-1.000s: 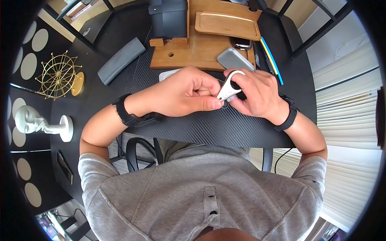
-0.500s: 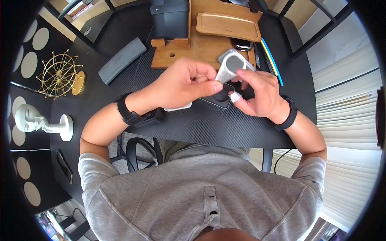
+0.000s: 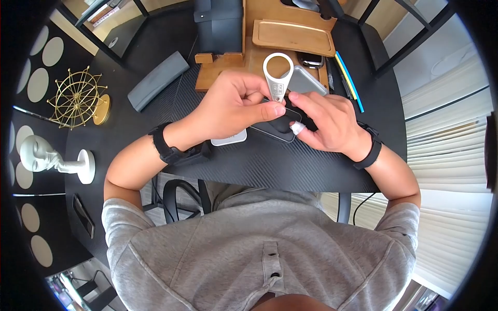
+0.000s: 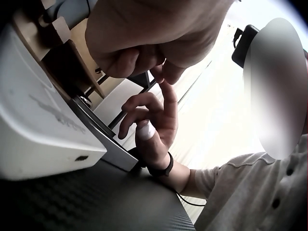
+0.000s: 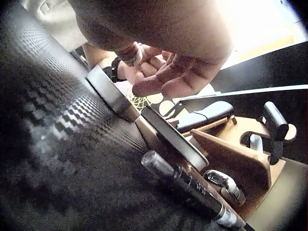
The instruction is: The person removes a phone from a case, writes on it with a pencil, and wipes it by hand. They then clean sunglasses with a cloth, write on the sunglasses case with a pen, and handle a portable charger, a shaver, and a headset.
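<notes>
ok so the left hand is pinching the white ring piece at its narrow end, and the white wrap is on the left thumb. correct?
Not quite: the white wrap is on the thumb of the right hand, as the head view shows. The left hand is indeed pinching the white ring piece at its narrow end.

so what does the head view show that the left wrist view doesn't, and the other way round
Only the head view shows the white ring-ended tool, its narrow end pinched by the left hand, plus the gold wheel ornament and the white head-shaped statue.

Only the left wrist view shows the small dark slot in the white box's side, and a black device at upper right.

Both show the two hands, the white box, the white wrap on the right hand's thumb and the grey shirt.
</notes>
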Motion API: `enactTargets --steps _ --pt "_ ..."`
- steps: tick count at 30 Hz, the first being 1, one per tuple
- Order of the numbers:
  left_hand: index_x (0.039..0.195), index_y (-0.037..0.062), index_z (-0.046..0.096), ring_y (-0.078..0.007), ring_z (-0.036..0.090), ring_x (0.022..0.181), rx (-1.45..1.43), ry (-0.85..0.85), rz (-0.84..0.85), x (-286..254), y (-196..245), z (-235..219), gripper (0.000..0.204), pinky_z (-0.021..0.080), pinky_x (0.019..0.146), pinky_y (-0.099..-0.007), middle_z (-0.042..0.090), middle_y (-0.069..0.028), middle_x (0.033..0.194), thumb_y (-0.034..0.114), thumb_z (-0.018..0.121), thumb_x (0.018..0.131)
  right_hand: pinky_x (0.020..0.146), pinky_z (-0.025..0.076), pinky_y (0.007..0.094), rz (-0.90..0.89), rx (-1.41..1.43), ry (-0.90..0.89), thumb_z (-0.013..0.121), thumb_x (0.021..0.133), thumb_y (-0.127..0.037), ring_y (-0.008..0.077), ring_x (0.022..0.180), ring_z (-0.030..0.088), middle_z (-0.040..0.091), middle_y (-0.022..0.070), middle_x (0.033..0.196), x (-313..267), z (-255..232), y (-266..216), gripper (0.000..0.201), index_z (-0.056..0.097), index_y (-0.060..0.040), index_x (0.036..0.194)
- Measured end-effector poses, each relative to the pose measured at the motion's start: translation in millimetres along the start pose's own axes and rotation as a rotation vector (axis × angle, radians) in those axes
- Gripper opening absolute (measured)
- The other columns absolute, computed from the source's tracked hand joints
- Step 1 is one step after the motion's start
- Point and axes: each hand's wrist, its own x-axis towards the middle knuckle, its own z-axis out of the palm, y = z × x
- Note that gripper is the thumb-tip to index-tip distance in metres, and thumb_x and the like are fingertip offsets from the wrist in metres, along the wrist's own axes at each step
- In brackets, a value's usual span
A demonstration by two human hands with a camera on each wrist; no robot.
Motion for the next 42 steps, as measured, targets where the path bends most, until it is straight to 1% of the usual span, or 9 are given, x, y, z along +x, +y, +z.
enactTargets --steps 2,5,8,14,18,32,35,40,42 --pt "0.105 -0.0019 0.074 0.0001 0.033 0.061 0.035 -0.007 0.022 0 -2 -1 0.019 0.035 0.06 -0.02 0.031 0.0126 0.065 0.011 0.079 0.093 0.052 0.052 0.0376 0.004 0.0 -0.013 0.073 0.081 -0.018 0.0263 0.06 0.064 0.066 0.009 0.09 0 0 0 0.06 0.059 -0.0052 0.138" --pt "0.105 -0.0015 0.074 -0.0003 0.032 0.061 0.005 0.014 -0.092 -2 5 2 0.019 0.033 0.058 -0.0208 0.03 0.0128 0.065 0.011 0.08 0.092 0.052 0.053 0.0378 0.01 0.001 -0.029 0.073 0.082 -0.018 0.0262 0.06 0.064 0.066 0.0086 0.09 -1 0 -2 0.059 0.06 -0.0053 0.137" --pt "0.094 0.0026 0.074 -0.0008 0.027 0.057 -0.018 0.028 -0.037 -1 2 5 0.016 0.024 0.052 -0.0249 0.031 0.0123 0.059 0.016 0.082 0.091 0.053 0.053 0.0378 0.003 -0.004 -0.023 0.072 0.082 -0.018 0.0259 0.06 0.064 0.066 0.0079 0.09 0 -1 -3 0.058 0.06 -0.0054 0.137" --pt "0.094 0.0031 0.074 -0.0013 0.027 0.057 0.049 0.042 0.084 0 -6 2 0.015 0.024 0.052 -0.0254 0.031 0.0119 0.059 0.015 0.083 0.091 0.053 0.053 0.0363 -0.042 -0.008 -0.073 0.071 0.084 -0.02 0.0241 0.059 0.063 0.067 0.0066 0.093 -1 0 1 0.055 0.061 -0.0078 0.137" --pt "0.096 0.0035 0.075 -0.0015 0.027 0.057 0.056 0.036 0.006 -2 0 3 0.015 0.024 0.052 -0.0254 0.031 0.0118 0.06 0.016 0.083 0.091 0.052 0.052 0.0357 -0.035 -0.008 -0.069 0.07 0.085 -0.02 0.0236 0.059 0.062 0.066 0.0057 0.092 -1 1 -1 0.055 0.062 -0.0089 0.138" --pt "0.096 0.004 0.076 -0.0015 0.027 0.057 0.039 0.026 -0.049 -1 7 3 0.016 0.024 0.053 -0.025 0.031 0.0126 0.06 0.018 0.083 0.091 0.052 0.052 0.0355 -0.025 -0.03 -0.059 0.07 0.085 -0.019 0.023 0.06 0.063 0.065 0.0048 0.092 -1 1 -3 0.055 0.062 -0.0091 0.138" --pt "0.103 0.0014 0.074 0.0 0.029 0.059 0.047 -0.058 -0.075 -2 7 1 0.015 0.028 0.056 -0.0216 0.033 0.0135 0.063 0.01 0.081 0.092 0.052 0.052 0.0355 -0.013 -0.041 -0.035 0.071 0.082 -0.019 0.0229 0.06 0.063 0.064 0.0046 0.09 0 1 -2 0.06 0.061 -0.0091 0.14" --pt "0.102 0.0018 0.075 -0.0006 0.03 0.059 0.005 -0.1 -0.053 -3 6 3 0.016 0.029 0.056 -0.0231 0.037 0.0128 0.062 0.012 0.081 0.092 0.052 0.051 0.0358 0.128 -0.104 0.03 0.074 0.076 -0.019 0.0228 0.059 0.062 0.06 0.0049 0.085 -1 3 -2 0.071 0.058 -0.0089 0.144" --pt "0.102 0.0018 0.075 -0.0009 0.03 0.059 0.062 -0.09 -0.068 -3 11 3 0.016 0.028 0.056 -0.0235 0.036 0.0124 0.062 0.013 0.081 0.092 0.052 0.051 0.036 0.086 -0.092 -0.012 0.074 0.077 -0.019 0.0223 0.059 0.062 0.061 0.0047 0.085 0 0 -3 0.072 0.057 -0.0092 0.146"
